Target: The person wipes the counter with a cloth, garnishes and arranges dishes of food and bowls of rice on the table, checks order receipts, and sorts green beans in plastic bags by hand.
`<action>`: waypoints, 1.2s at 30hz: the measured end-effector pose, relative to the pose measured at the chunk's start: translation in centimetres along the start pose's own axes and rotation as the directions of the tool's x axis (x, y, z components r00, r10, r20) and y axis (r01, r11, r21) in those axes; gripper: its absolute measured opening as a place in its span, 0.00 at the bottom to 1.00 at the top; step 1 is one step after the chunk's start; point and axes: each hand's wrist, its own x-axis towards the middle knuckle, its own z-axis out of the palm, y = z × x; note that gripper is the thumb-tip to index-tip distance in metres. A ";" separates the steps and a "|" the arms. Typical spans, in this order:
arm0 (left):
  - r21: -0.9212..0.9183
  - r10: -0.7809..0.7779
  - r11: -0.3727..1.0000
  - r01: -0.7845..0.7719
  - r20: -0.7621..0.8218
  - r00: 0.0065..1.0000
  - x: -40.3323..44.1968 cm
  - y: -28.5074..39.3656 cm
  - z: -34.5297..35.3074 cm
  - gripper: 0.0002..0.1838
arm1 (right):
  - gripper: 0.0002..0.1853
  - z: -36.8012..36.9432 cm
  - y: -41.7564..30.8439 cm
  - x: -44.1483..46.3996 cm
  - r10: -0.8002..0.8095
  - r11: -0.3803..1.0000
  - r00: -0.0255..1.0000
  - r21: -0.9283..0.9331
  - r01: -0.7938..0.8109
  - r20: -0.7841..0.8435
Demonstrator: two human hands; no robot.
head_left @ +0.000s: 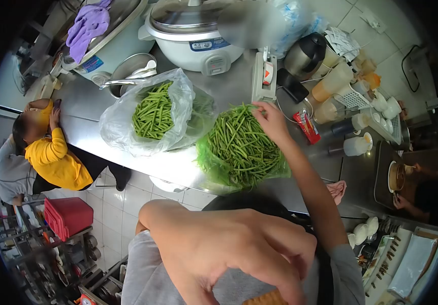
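My feed's pretty bright through the middle, but the steel counter point(96, 136) blows out to white along its near edge, left of the green beans point(242, 145). Floor tiles point(122, 201) have some shine too. Fisheye bends everything toward black corners, right edge goes murky, and I've got a gray smudge point(252, 23) beside the rice cooker point(193, 51). Beans look fairly crisp.

Green beans point(242, 147), purple cloth point(87, 28) (red bin point(69, 217) too)

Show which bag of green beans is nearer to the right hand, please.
The green bag, right by the right hand; the whitish, see-through bag sits farther left.
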 end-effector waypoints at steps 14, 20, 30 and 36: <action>-0.388 -0.408 0.648 0.656 -0.903 -0.131 -18.3 -3.9 4.2 0.05 | 0.16 3.0 1.1 6.7 0.197 0.965 0.958 -0.214 -0.152 0.209; -0.375 -0.425 0.588 0.717 -0.897 -0.120 -18.6 -7.2 0.2 0.20 | 0.15 2.9 0.9 6.2 0.211 0.951 0.950 -0.271 -0.145 0.231; 0.155 -0.089 0.364 0.919 -0.976 0.200 -15.1 -13.2 -7.5 0.15 | 0.18 -2.4 -3.3 2.7 0.142 0.916 0.968 0.343 -0.208 0.207; -0.180 -0.374 0.639 0.748 -0.922 0.097 -14.0 -12.5 -8.5 0.15 | 0.18 -6.3 -4.8 -1.8 0.172 0.924 0.959 0.301 -0.236 0.224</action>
